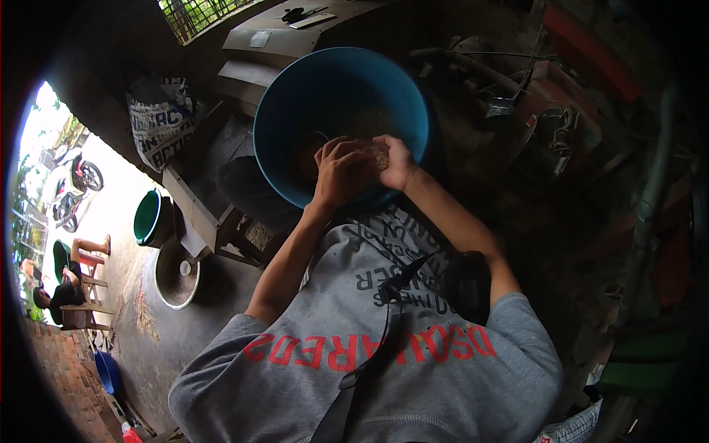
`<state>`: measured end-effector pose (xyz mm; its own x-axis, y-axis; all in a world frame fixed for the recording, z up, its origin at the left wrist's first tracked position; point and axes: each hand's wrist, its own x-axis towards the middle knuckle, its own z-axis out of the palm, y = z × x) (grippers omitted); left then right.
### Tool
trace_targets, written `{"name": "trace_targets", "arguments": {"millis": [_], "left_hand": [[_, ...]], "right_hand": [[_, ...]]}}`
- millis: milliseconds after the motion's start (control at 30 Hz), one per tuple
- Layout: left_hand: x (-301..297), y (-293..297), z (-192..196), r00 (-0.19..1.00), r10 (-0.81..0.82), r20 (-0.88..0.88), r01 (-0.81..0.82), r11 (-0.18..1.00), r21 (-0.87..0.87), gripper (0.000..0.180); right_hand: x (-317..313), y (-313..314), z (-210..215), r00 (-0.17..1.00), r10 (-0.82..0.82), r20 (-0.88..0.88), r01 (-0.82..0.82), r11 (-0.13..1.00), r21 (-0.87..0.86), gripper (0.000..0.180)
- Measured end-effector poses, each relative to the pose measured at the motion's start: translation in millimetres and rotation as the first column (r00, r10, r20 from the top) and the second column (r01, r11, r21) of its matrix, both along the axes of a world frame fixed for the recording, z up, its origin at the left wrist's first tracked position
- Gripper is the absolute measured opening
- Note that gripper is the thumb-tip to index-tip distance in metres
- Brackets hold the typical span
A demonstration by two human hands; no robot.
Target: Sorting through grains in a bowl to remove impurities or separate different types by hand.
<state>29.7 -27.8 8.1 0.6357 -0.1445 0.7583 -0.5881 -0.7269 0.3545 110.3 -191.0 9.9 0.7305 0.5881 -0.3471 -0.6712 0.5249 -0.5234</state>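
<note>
A person in a grey printed shirt (281, 395) works over a deep, round blue plastic tub (295, 96) in a dim room, both bare hands sunk below its rim. Between them, near the tub's lower right side, sits a pale brown, grainy clump (381, 156). The left hand (340, 171) lies over it, fingers bent and slightly apart; its palm is hidden, so I cannot tell whether it grips. The right hand (399, 161) curls around the other side, holding the clump, thumb toward the far rim.

The work looks midway to me: one handful is up, while a tan patch (373, 118) on the tub's shadowed bottom suggests more to handle. How much is finished cannot be read from here.

The clump is loose and partly covered, showing no clear long axis and no front end. The tub's round mouth faces up, tipped neither way that I can tell.
</note>
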Motion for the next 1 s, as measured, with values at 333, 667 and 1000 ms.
{"name": "trace_targets", "arguments": {"millis": [333, 667, 1000], "left_hand": [[5, 13, -6, 0.938, 0.345, 0.028, -0.320, 0.895, -0.311, 0.026], [-1, 0, 0, 0.998, 0.043, -0.054, -0.044, 0.999, -0.003, 0.025], [6, 5, -5, 0.999, 0.003, -0.040, -0.005, 0.999, -0.042, 0.021]], "right_hand": [[-14, 1, 21, 0.997, 0.071, -0.002, -0.071, 0.997, 0.023, 0.038], [0, -3, 0, 0.990, 0.134, 0.031, -0.136, 0.989, 0.052, 0.032], [2, -3, -3, 0.980, 0.197, 0.033, -0.199, 0.976, 0.092, 0.032]]}}
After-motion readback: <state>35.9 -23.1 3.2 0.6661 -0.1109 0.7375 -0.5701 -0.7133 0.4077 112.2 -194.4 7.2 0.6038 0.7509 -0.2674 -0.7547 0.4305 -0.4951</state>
